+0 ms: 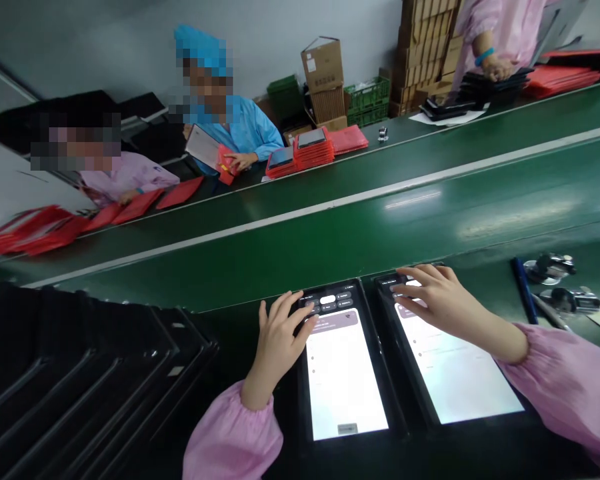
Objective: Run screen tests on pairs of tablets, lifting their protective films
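Two black tablets lie side by side before me, both screens lit white. My left hand is open, fingers spread, with fingertips touching the top left of the left tablet. My right hand is open too, fingers stretched over the top end of the right tablet, touching its screen. Both my sleeves are pink. Neither hand holds anything.
A row of black tablets leans stacked at my left. A green conveyor belt runs across ahead. A blue pen and metal stamps lie at right. Across the belt, three people handle red cases; cardboard boxes stand behind.
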The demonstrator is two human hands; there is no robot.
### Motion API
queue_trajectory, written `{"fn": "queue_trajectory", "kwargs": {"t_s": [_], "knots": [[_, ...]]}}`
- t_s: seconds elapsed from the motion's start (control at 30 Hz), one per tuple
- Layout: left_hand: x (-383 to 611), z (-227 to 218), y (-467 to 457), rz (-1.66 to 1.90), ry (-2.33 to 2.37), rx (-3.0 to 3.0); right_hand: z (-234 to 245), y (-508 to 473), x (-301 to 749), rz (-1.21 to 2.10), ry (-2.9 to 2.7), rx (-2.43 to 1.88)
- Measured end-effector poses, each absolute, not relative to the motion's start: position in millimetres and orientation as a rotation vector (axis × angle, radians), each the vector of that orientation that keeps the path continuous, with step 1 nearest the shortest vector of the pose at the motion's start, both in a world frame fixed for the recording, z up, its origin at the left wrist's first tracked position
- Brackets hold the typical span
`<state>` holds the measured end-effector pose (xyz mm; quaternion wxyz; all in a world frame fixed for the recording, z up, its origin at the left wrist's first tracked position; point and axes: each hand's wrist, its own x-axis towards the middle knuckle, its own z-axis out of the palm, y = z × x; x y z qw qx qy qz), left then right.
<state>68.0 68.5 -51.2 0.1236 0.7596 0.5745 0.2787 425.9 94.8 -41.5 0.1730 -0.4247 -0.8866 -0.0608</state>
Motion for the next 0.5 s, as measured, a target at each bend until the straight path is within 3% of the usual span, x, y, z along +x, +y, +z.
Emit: {"fn": "queue_trajectory", "kwargs": {"t_s": [0.5], "knots": [[70.6, -45.1, 65.3, 0.823, 1.662, 2.132, -45.5, 99.1, 427.6, -0.125, -2.488, -1.171]]}}
